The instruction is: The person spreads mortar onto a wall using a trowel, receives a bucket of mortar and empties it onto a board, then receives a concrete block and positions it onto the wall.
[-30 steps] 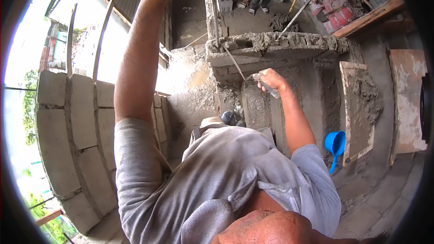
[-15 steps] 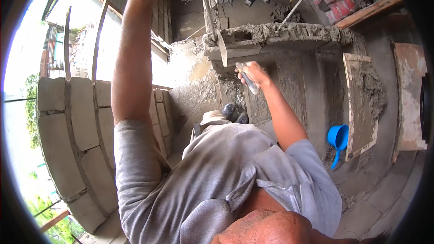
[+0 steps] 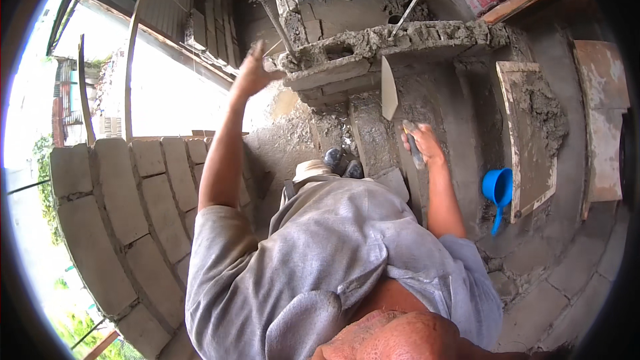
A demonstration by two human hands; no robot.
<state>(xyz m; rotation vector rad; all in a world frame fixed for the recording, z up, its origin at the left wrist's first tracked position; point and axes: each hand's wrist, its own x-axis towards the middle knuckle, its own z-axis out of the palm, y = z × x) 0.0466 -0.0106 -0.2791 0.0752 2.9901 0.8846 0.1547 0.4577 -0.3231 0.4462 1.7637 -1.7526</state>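
My left hand (image 3: 253, 73) is empty, its fingers spread, just beside the left end of a rough, mortar-topped block wall (image 3: 440, 33); I cannot tell whether it touches. My right hand (image 3: 427, 143), lower and to the right, is closed around the handle of a trowel (image 3: 389, 90), its pale blade angled up and away from me toward the wall, with no mortar I can make out on it. A moment ago my left arm reached up past the top of the view; now it has come down, and the trowel has swung right, so I judge the left hand is free while the right keeps the tool. A steel bar (image 3: 270, 10) rises beyond my left hand. Right of my right hand are a blue dipper (image 3: 498, 187) and, past it, a board (image 3: 533, 180) carrying wet mortar (image 3: 548, 120).
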